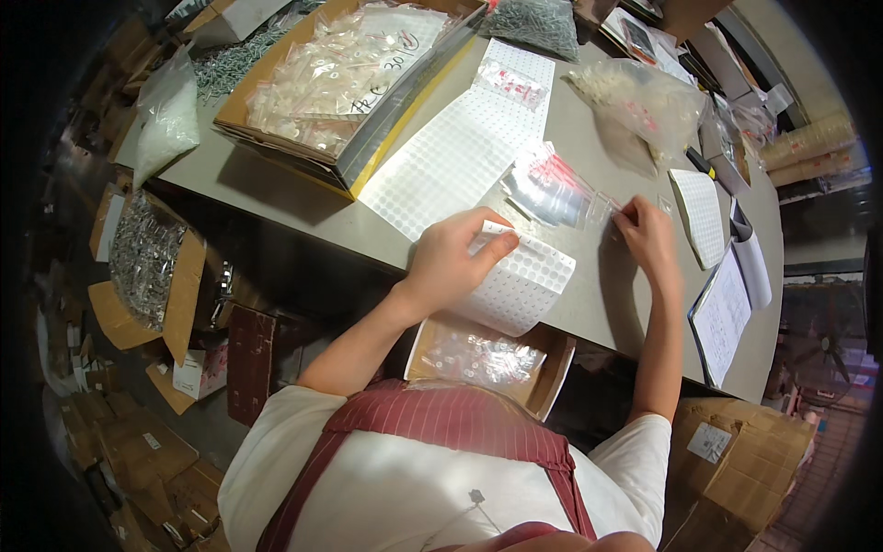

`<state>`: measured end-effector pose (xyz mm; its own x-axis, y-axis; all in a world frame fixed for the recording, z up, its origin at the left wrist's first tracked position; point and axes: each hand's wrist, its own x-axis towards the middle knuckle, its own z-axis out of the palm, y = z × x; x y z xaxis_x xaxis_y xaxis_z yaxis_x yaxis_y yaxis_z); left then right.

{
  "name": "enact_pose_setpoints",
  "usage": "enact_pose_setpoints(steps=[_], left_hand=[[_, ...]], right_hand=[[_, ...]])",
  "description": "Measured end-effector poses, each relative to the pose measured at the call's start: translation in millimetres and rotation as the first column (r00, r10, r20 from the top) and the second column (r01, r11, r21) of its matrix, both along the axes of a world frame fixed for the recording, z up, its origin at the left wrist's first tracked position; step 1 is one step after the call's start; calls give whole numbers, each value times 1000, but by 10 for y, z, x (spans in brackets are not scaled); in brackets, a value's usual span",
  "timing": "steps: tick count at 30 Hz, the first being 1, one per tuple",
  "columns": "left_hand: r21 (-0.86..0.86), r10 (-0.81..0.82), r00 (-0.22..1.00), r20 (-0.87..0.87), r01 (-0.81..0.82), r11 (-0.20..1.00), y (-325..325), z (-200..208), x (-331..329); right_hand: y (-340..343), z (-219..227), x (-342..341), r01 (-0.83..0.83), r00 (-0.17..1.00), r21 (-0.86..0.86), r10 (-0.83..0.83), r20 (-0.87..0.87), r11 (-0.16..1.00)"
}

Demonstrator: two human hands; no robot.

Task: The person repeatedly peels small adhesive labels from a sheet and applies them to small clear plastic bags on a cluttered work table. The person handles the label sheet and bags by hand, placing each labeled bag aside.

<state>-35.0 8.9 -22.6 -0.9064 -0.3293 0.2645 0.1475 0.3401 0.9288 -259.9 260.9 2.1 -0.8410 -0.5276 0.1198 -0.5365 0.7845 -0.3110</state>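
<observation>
My left hand (457, 256) is closed on a sheet of round white stickers (526, 281), thumb on top, and the sheet curls down over the table's front edge. A long strip of the same sticker sheet (432, 175) runs back across the table. To the right, my right hand (649, 237) has its fingertips pinched on a small clear plastic bag (601, 209). Between my hands lies a fanned stack of clear bags with red marks (549, 184). An open drawer or box (556, 373) in front of me holds several small filled clear bags (487, 357).
A large cardboard box (345, 175) of small filled bags stands at the table's left. Behind are bagged screws (533, 28) and a big clear bag of pale parts (639, 101). A clipboard (722, 317) and marker (701, 163) lie right. A carton of metal parts (147, 262) stands lower left.
</observation>
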Motion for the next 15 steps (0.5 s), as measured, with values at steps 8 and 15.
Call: enact_pose_setpoints(steps=[8,15], left_hand=[[10,6,999,36,-6,1000,14,13,7],[0,6,1000,-7,-6,1000,4,-21,-1]], right_hand=[[319,296,-80,92,926,66,-110,362,994],[-48,240,94,-163,940,-254,229,254,953]])
